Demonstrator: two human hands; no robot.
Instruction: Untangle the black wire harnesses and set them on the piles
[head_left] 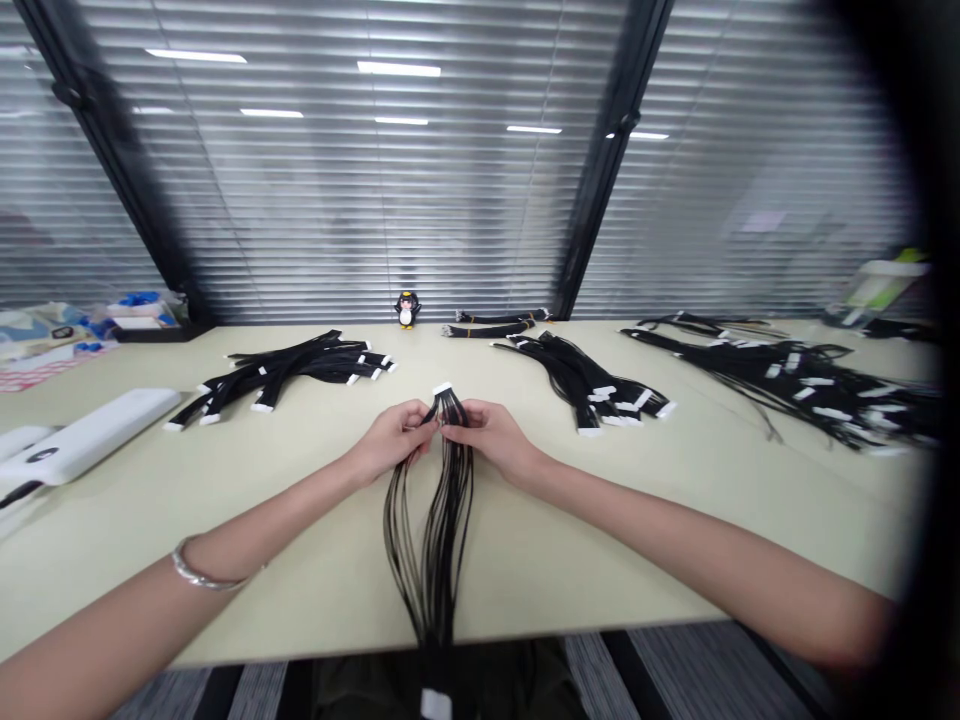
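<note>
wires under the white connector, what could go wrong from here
The wires bow apart below the left grip and right grip, so they might tangle. Their lower part extends past the edge of the table and could drag the connector down if both grips loosen.

Both forearms [277,520] angle inward — left hand [394,438] and right hand [491,437] close together, each pinching.

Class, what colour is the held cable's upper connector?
The connector is white, shown in the head view.
</note>
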